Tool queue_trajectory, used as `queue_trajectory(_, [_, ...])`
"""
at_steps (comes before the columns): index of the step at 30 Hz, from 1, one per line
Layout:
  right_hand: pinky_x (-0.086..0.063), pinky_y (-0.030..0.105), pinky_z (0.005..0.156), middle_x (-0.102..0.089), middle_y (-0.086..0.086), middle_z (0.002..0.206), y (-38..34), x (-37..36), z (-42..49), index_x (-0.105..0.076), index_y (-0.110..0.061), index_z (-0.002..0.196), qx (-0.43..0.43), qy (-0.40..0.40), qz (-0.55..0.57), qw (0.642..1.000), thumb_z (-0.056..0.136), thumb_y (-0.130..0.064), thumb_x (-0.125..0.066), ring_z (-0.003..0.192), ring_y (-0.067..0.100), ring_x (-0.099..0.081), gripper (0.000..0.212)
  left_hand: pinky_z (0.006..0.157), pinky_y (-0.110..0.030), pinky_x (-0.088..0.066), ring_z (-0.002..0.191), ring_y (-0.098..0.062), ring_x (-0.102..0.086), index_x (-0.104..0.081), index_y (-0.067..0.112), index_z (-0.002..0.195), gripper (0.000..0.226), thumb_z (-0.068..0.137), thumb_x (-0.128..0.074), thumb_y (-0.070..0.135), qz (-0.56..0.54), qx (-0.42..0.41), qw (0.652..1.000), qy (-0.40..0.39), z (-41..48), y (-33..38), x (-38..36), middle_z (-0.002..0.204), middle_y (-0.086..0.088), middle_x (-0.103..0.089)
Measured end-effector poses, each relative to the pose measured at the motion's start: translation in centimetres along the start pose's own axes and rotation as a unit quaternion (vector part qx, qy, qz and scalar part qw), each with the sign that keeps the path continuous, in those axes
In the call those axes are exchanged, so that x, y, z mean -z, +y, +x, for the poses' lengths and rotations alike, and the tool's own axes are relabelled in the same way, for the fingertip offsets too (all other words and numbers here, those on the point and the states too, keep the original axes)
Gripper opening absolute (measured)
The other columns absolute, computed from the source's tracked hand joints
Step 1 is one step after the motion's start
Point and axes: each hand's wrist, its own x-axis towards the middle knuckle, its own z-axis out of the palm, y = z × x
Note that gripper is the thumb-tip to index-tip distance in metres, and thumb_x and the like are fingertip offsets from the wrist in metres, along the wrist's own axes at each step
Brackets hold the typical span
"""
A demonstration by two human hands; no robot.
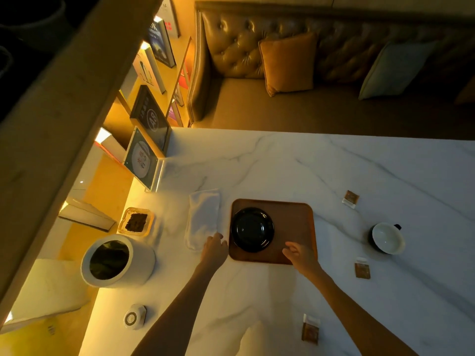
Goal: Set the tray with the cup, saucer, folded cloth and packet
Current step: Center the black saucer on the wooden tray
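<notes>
A brown wooden tray [293,222] lies on the white marble table, with a black saucer [252,229] on its left half. A folded white cloth [204,217] lies on the table just left of the tray. The cup [386,238], dark outside and white inside, stands on the table to the right. Three brown packets lie on the table: one far right [351,198], one below the cup [362,269], one near the front [310,329]. My left hand [213,249] hovers between cloth and tray, fingers apart. My right hand [301,256] is over the tray's near right edge, holding nothing.
A white cylindrical bin [117,262] with a dark liner stands at the left, with a glass ashtray [136,222] behind it and a small round device [135,317] in front. An acrylic sign [142,160] stands at the table's far left corner. A sofa with cushions lies beyond.
</notes>
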Motion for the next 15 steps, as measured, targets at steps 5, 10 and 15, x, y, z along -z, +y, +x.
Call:
queue_trajectory(5, [-0.042, 0.033, 0.100, -0.052, 0.012, 0.138, 0.9, 0.0, -4.8, -0.048, -0.010, 0.136, 0.027, 0.024, -0.040, 0.999, 0.093, -0.030, -0.057, 0.123, 0.024, -0.053, 0.048, 0.106, -0.038, -0.042, 0.122, -0.030, -0.052, -0.050, 0.009, 0.129, 0.033, 0.101, -0.038, 0.022, 0.019, -0.040, 0.999, -0.014, -3.7, -1.0, 1.2, 0.135, -0.015, -0.051])
queue_trajectory(10, [-0.037, 0.032, 0.105, -0.049, 0.007, 0.142, 2.3, -0.6, -8.9, -0.048, -0.017, 0.136, 0.027, 0.040, -0.057, 0.997, 0.093, -0.038, -0.055, 0.128, 0.022, -0.047, 0.048, 0.107, -0.037, -0.040, 0.123, -0.030, -0.051, -0.050, 0.009, 0.129, 0.033, 0.101, -0.039, 0.022, 0.031, -0.068, 0.997, -0.023, -6.6, -2.1, 0.4, 0.136, -0.015, -0.051])
queue_trajectory(15, [-0.031, 0.032, 0.110, -0.047, 0.005, 0.143, 4.7, -0.3, -12.2, -0.048, -0.017, 0.136, -0.001, 0.049, -0.059, 0.997, 0.094, -0.038, -0.053, 0.132, 0.020, -0.042, 0.047, 0.111, -0.039, -0.038, 0.129, -0.030, -0.048, -0.045, 0.008, 0.134, 0.036, 0.101, -0.041, 0.021, 0.033, -0.068, 0.996, -0.045, -8.9, -1.6, -1.4, 0.141, -0.015, -0.048])
